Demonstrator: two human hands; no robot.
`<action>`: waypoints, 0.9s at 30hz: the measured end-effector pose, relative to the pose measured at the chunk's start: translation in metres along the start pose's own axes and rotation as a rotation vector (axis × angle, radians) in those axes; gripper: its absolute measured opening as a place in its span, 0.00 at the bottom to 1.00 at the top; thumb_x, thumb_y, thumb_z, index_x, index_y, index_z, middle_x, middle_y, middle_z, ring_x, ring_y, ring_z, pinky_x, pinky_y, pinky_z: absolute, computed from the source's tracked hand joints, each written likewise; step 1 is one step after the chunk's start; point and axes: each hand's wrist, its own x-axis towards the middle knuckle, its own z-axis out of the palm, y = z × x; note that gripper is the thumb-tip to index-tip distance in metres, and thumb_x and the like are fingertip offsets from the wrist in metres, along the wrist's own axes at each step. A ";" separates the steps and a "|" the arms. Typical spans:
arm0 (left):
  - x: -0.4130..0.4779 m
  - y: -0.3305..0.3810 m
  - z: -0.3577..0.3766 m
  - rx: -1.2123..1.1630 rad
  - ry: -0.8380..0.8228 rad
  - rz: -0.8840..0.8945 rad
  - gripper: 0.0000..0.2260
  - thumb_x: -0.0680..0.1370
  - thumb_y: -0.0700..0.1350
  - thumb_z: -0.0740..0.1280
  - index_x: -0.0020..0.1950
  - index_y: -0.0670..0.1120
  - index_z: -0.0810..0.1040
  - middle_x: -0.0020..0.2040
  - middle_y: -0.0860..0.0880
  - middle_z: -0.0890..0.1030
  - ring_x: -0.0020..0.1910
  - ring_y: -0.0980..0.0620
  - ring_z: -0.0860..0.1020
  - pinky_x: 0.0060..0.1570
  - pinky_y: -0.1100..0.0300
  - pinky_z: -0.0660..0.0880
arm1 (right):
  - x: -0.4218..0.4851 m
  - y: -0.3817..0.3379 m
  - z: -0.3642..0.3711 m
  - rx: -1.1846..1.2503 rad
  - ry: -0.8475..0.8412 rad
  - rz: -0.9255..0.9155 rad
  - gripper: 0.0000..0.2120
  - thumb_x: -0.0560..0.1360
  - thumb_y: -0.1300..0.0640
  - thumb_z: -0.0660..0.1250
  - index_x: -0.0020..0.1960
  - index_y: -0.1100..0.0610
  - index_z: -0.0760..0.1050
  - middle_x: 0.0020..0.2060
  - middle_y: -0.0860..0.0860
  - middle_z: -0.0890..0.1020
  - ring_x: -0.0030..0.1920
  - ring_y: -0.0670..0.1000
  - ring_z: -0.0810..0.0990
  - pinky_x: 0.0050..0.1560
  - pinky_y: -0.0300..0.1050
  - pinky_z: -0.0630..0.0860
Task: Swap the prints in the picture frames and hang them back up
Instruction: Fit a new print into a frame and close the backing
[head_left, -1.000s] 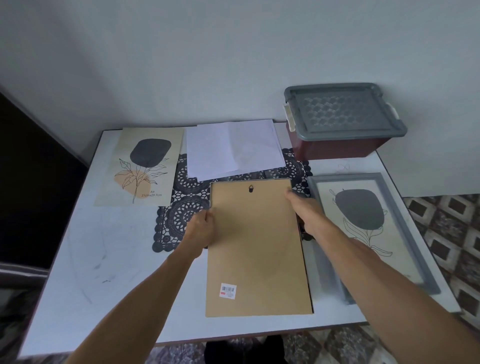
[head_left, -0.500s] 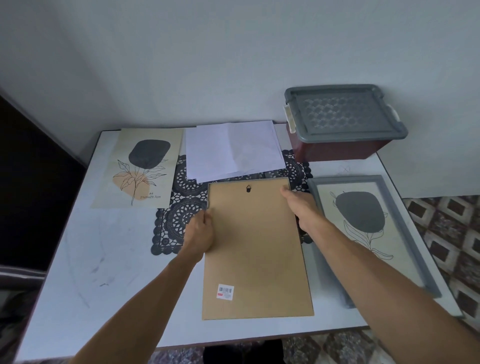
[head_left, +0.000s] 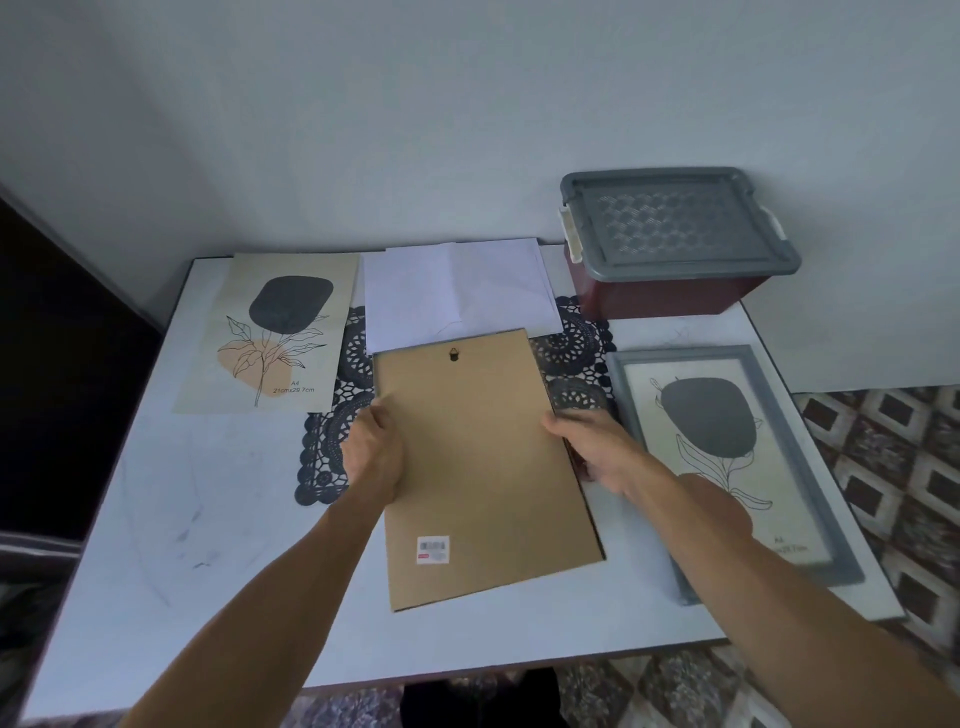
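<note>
Head view, looking down: the left hand (head_left: 371, 447) is closed over the left long edge of a brown backing board (head_left: 483, 467), fingers curled round it. The right hand (head_left: 592, 447) grips the opposite long edge, thumb on top and fingers tucked beneath. The board sits at the centre of the picture, tilted a little, with its right and lower edges seemingly raised off the surface (head_left: 182, 519). I cannot tell whether a frame sits under it. Its hanging hook (head_left: 453, 355) points to the top of the picture and a barcode sticker (head_left: 432, 550) sits near the bottom. Under its upper end lie a dark lace mat (head_left: 332, 441) and some white sheets (head_left: 457, 296). One loose print (head_left: 270, 332) lies flat at the upper left, well apart from the board. At the right a grey frame (head_left: 802, 467) lies face up with a second print inside. Behind that frame stands a lidded storage box (head_left: 675, 228). I would judge the swap to be midway, with this back being handled and nothing yet hung. The next move likely calls for an even two-handed lift, so the thin board does not flex or drag the mat.
</note>
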 end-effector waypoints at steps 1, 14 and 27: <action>0.000 0.001 -0.002 0.007 -0.003 0.009 0.22 0.85 0.53 0.48 0.63 0.39 0.73 0.61 0.36 0.77 0.60 0.37 0.75 0.59 0.46 0.71 | -0.003 0.004 0.000 0.004 -0.008 0.007 0.08 0.77 0.52 0.70 0.54 0.55 0.83 0.49 0.52 0.86 0.49 0.52 0.84 0.55 0.52 0.78; -0.015 -0.005 0.005 -0.026 -0.031 0.070 0.19 0.84 0.53 0.50 0.57 0.41 0.74 0.55 0.39 0.78 0.55 0.38 0.76 0.56 0.46 0.72 | -0.013 0.012 0.006 0.030 0.120 -0.006 0.20 0.79 0.45 0.67 0.58 0.62 0.76 0.57 0.52 0.81 0.57 0.51 0.78 0.64 0.53 0.70; -0.017 -0.006 -0.002 -0.038 -0.064 0.213 0.20 0.85 0.52 0.50 0.48 0.38 0.72 0.42 0.43 0.76 0.46 0.40 0.75 0.50 0.47 0.71 | 0.000 0.004 0.002 0.252 0.060 -0.047 0.09 0.77 0.55 0.71 0.54 0.59 0.81 0.45 0.51 0.85 0.47 0.52 0.82 0.41 0.43 0.78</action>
